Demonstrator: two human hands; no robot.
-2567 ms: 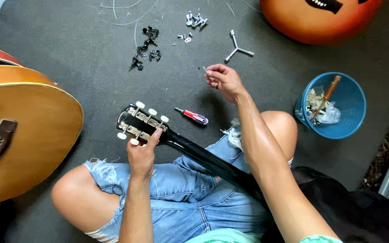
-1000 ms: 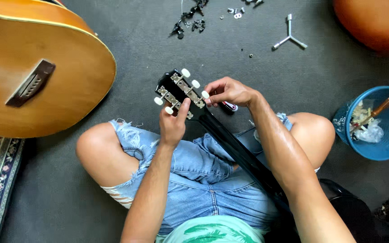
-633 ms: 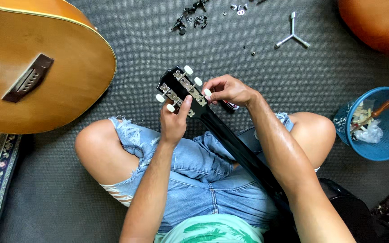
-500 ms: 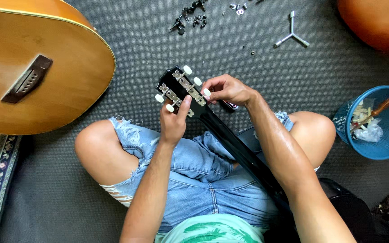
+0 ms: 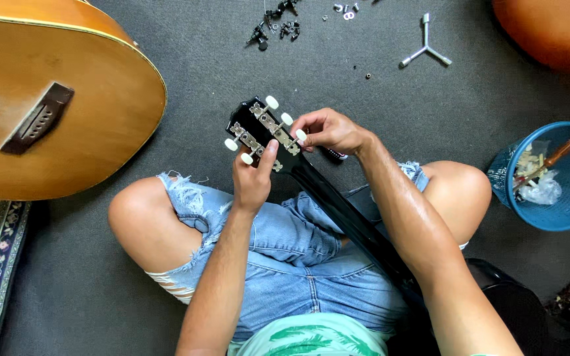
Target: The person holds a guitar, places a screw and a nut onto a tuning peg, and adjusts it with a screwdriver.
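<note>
Both hands grip the black guitar headstock (image 5: pixel 262 132) mid-frame: left hand (image 5: pixel 253 178) steadies it, right hand (image 5: pixel 328 130) pinches a white tuning peg (image 5: pixel 300 135)

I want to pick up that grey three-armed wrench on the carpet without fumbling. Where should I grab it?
Take the three-armed wrench at its central hub, coming straight down from above. It lies flat on the grey carpet, its three arms spread out, so the hub probably balances best, and nothing crowds it there.

Guitar repair workshop, guitar bodies (image 5: pixel 54 99), loose tuner parts (image 5: pixel 275 26), three-way wrench (image 5: pixel 425 49)
</note>
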